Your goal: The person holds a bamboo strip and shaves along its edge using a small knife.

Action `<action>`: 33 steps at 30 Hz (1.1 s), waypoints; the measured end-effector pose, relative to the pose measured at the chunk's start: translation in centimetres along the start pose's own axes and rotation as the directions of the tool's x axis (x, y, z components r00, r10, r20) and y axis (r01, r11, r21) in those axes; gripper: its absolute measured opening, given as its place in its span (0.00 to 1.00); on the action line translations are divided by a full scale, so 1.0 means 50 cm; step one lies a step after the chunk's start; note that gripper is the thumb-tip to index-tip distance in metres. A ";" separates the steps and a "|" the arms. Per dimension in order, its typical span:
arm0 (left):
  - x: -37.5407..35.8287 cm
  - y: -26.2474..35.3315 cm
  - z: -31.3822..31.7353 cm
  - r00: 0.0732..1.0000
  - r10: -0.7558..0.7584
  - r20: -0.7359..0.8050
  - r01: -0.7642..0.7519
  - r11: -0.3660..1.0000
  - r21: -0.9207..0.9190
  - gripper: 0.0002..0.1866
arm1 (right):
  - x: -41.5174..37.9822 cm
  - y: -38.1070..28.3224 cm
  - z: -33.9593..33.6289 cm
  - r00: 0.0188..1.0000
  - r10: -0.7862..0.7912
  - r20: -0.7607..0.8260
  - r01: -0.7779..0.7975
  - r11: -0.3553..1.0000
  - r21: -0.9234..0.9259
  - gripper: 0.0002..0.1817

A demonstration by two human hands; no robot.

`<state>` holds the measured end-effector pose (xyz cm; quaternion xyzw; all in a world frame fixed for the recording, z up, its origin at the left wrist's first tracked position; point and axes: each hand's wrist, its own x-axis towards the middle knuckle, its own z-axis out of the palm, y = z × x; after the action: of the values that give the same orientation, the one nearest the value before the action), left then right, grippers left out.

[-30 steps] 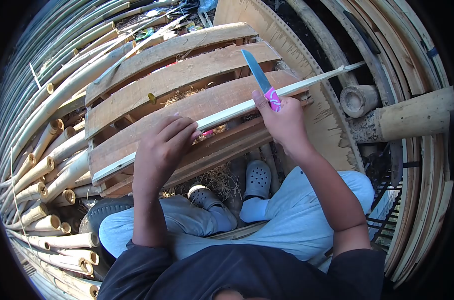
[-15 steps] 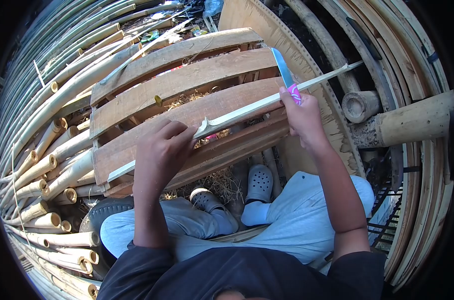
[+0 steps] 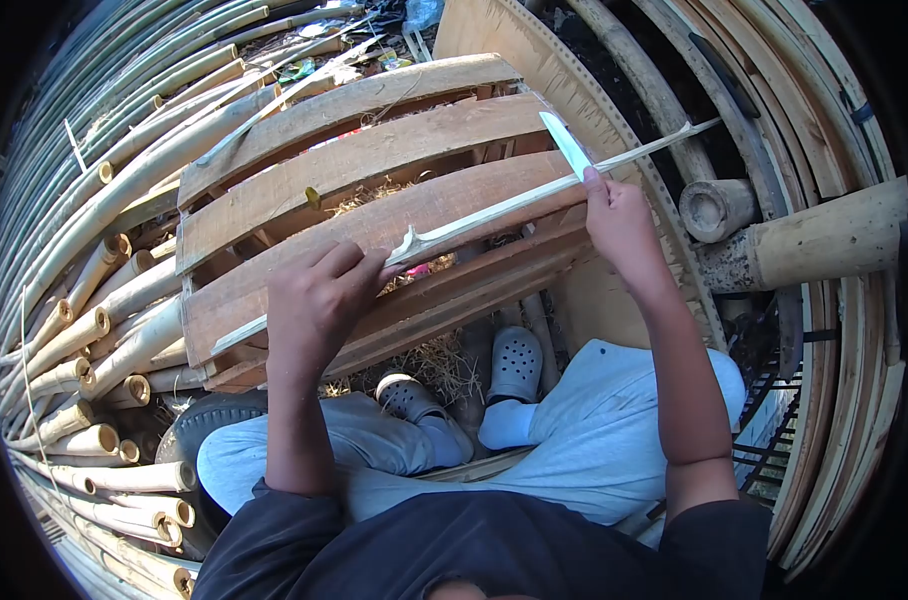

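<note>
A long pale bamboo strip (image 3: 494, 219) slants across the slatted wooden crate (image 3: 374, 148), its far end rising to the right past the crate. My left hand (image 3: 324, 300) is closed around the strip on its left part, just beside a curled shaving (image 3: 409, 238). In my right hand (image 3: 619, 222) is a knife (image 3: 566, 143), gripped by its handle, which the fingers now mostly cover. Its light-blue blade points up and left and lies against the strip, right at my thumb.
Cut bamboo poles (image 3: 84, 380) are stacked along the left. A thick bamboo pole (image 3: 824, 238) and long split strips (image 3: 844, 400) are at the right. Behind the crate's right end leans a curved plywood sheet (image 3: 584, 100). Straw (image 3: 444, 370) lies below, near my clogs (image 3: 517, 362).
My right hand has shifted slightly right and down along the strip, and the knife blade has tilted further left. The pink handle is now covered. My left hand stays almost in place.
</note>
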<state>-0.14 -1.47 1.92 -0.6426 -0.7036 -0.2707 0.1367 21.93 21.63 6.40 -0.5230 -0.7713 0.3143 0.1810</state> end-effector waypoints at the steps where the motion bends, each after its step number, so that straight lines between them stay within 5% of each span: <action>1: -0.001 0.002 0.000 1.000 0.001 0.002 -0.001 1.000 0.005 0.11 | -0.006 0.002 0.009 1.000 0.000 0.004 0.000 1.000 -0.003 0.32; 5: -0.002 0.003 -0.001 0.999 -0.002 0.039 0.001 1.000 0.025 0.09 | -0.058 -0.021 0.056 0.994 -0.094 0.061 0.101 0.988 -0.120 0.31; 7: -0.003 0.004 0.000 0.999 -0.011 0.032 0.010 1.000 0.025 0.10 | -0.038 -0.040 0.018 0.944 0.223 0.241 -0.230 0.973 -0.001 0.31; 8: -0.003 0.004 0.000 0.999 -0.011 0.035 0.010 1.000 0.024 0.10 | -0.012 -0.002 0.014 0.990 0.051 0.128 -0.050 0.999 -0.012 0.31; 13: -0.004 0.003 0.004 1.000 0.012 0.007 -0.012 1.000 -0.001 0.12 | -0.054 -0.024 0.051 0.993 -0.021 0.114 0.024 0.999 -0.023 0.32; 15: -0.003 0.004 0.005 1.000 0.003 0.007 -0.003 1.000 -0.002 0.12 | -0.050 -0.046 0.031 0.937 0.208 0.282 -0.220 0.975 0.013 0.32; 17: -0.005 0.005 0.004 1.000 -0.011 0.010 0.011 1.000 -0.001 0.13 | -0.037 -0.029 0.031 0.956 0.204 0.212 -0.215 0.976 0.033 0.31; 21: -0.005 0.004 0.001 1.000 0.003 0.031 -0.004 0.999 0.032 0.10 | -0.077 -0.013 0.095 0.991 -0.128 0.038 0.127 0.992 0.016 0.31; 23: -0.003 0.003 0.003 1.000 0.007 0.028 -0.008 1.000 0.017 0.10 | -0.052 -0.025 0.058 0.983 0.040 0.181 -0.041 0.999 0.005 0.31; 26: -0.006 0.005 0.005 0.999 -0.025 0.037 0.024 0.999 0.035 0.11 | -0.029 -0.017 0.040 0.989 0.123 0.083 -0.130 0.989 0.077 0.31; 31: -0.003 0.006 0.009 1.000 -0.011 -0.005 0.011 1.000 0.007 0.14 | -0.067 -0.008 0.101 0.989 -0.150 0.013 0.150 0.989 0.017 0.32; 33: 0.000 0.006 0.011 1.000 -0.024 -0.008 0.024 1.000 0.009 0.14 | -0.040 -0.028 0.057 0.984 0.114 0.138 -0.132 0.984 0.123 0.31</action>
<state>0.21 -1.16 1.53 -0.6322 -0.7122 -0.2715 0.1392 19.99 18.59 5.33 -0.5350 -0.7253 0.4085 0.1443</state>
